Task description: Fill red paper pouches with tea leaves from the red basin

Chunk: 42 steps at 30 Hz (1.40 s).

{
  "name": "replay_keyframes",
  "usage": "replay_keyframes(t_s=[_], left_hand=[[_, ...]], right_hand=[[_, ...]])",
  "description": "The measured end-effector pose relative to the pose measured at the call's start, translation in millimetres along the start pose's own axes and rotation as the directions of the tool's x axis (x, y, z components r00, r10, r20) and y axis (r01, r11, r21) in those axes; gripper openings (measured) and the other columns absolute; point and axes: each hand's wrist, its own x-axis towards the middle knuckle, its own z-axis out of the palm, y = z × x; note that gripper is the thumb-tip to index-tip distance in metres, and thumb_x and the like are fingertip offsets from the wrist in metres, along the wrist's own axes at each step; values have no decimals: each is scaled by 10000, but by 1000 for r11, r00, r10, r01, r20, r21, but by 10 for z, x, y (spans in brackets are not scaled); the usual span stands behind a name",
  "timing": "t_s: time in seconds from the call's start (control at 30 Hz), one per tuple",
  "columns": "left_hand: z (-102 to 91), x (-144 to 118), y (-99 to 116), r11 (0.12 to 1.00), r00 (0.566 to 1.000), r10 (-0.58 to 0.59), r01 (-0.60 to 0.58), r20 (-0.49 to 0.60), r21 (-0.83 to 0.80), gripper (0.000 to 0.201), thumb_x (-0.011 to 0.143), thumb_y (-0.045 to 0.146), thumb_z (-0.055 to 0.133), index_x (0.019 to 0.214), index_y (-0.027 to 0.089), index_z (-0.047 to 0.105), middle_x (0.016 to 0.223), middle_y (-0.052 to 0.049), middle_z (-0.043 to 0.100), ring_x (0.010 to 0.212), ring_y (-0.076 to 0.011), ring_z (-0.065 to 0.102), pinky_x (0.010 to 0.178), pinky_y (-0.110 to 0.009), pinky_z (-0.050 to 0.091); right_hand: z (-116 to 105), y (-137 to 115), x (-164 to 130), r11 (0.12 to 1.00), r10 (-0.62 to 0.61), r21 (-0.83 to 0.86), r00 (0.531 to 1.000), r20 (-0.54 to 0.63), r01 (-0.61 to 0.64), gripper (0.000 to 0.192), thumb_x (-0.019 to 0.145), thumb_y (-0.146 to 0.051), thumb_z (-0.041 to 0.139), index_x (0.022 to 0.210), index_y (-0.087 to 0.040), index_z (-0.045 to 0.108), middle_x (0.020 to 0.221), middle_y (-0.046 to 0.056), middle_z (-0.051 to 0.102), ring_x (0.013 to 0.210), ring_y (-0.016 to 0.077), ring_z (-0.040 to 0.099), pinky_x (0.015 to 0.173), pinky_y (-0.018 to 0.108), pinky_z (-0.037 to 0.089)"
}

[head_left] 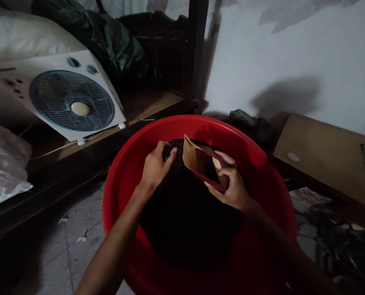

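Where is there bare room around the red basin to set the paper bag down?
Bare floor lies left of the red basin, below the dark shelf edge. The brown board at right is mostly bare apart from a small disc. Crowded: the basin holds a dark heap, both the left hand and the right hand with the paper bag; clutter fills the lower right.

— How were the arms placed?
— Both reached forward from the near edge, bare, converging toward the middle. The left forearm came up from the lower left, the right one from the lower right.
— And the left hand (154, 168)?
— Palm down, fingers curled loosely together, the fingertips pointing right and slightly far.
— The right hand (231, 184)?
— Its grip was closed: thumb on the far side, fingers wrapped round the near side, wrist bent a little inward, knuckles facing left.
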Motion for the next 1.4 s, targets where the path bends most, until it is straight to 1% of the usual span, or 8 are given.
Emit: replay_keyframes(t_s=[0.1, 0.3, 0.53, 0.73, 0.83, 0.97, 1.1, 1.4], left_hand=[[-202, 13, 307, 975, 947, 187, -211, -263, -69, 234, 975, 436, 520, 1010, 209, 563, 907, -12, 669, 808, -134, 634, 765, -253, 505], [-14, 153, 724, 899, 870, 431, -437, 240, -31, 106, 974, 305, 526, 1001, 217, 579, 975, -16, 623, 909, -174, 632, 996, -405, 499], [210, 74, 554, 867, 885, 455, -416, 99, -274, 213, 903, 380, 657, 979, 203, 567, 1019, -17, 623, 1014, -177, 610, 1157, -479, 385], [-195, -410, 288, 961, 976, 207, -217, -74, -172, 203, 979, 391, 528, 1055, 222, 611, 1088, -42, 665, 1067, -183, 620, 992, -355, 496], [-232, -772, -81, 991, 985, -83, 97, 152, -89, 265, 986, 424, 469, 1098, 230, 610, 1064, -48, 677, 1004, -195, 657, 922, -345, 533], [-45, -1120, -499, 945, 636, -325, 185, 700, 270, 535, 825, 359, 662, 1341, 253, 566, 1329, -105, 608, 1256, -312, 573, 1079, -462, 460], [285, -1149, -605, 900, 297, -436, 144, 849, 412, 990, 673, 372, 796, 1527, 423, 297, 1660, -89, 226, 1478, -415, 324, 1097, -553, 431], [879, -1015, -649, 911, 191, -397, -32, 898, 410, 1227, 331, 449, 975, 1448, 366, 472, 1635, -177, 270, 1459, -560, 252, 1046, -714, 403]], right_hand=[[39, -34, 16, 1000, 15, 14, 1000, 10, -15, 389, 809, -192, 729, 1038, -278, 427, 1533, 113, 385, 1422, 304, 426, 1106, 559, 448], [115, -78, 60, 998, 48, 49, 999, 16, -49, 364, 827, -217, 717, 1048, -268, 432, 1501, 134, 405, 1432, 303, 412, 1121, 554, 435], [91, -43, 65, 994, 62, 91, 998, 21, -64, 386, 834, -235, 723, 1077, -269, 425, 1523, 131, 372, 1444, 286, 390, 1151, 557, 403], [-164, -227, -9, 970, 177, -188, 977, 118, -153, 395, 796, -307, 775, 1097, -263, 525, 1480, 124, 396, 1380, 336, 438, 1103, 563, 449], [-280, -369, -122, 944, 235, -245, 971, 33, -220, 396, 832, -313, 738, 1186, -270, 566, 1355, 117, 475, 1252, 307, 543, 1033, 513, 519], [-316, -481, -260, 939, 283, -182, 956, -69, -291, 431, 929, -274, 633, 1346, -297, 527, 1214, 89, 578, 1154, 252, 608, 974, 450, 559], [-236, -471, -318, 938, 269, -179, 949, -165, -297, 527, 938, -250, 619, 1441, -312, 473, 1204, 95, 623, 1124, 265, 622, 946, 471, 567], [-73, -184, -314, 934, 277, -206, 955, -101, -293, 655, 819, -343, 739, 1415, -290, 473, 1212, 102, 596, 1115, 305, 587, 947, 534, 551]])
